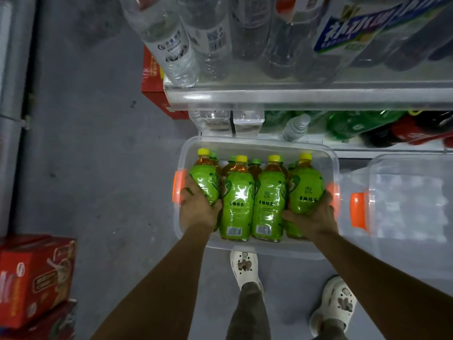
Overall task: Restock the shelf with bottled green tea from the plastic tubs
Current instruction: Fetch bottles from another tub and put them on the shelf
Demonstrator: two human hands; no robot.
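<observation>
A clear plastic tub (257,146) with orange latches stands on the floor below the shelf (294,95). Several green tea bottles with green labels and yellow caps fill it. A row of these bottles (239,200) is held side by side above the tub's front. My left hand (199,207) presses against the leftmost bottle (204,179). My right hand (312,215) presses against the rightmost bottle (306,190). The two middle bottles are squeezed between them. More bottles with green caps (255,161) stand behind in the tub.
A second clear tub (404,192) with an orange latch sits to the right. Water bottles (171,45) stand on the upper shelf, green and red soda bottles (362,126) lie on the lower one. Red cartons (34,278) stand at the left. My white clogs (245,268) are just before the tub.
</observation>
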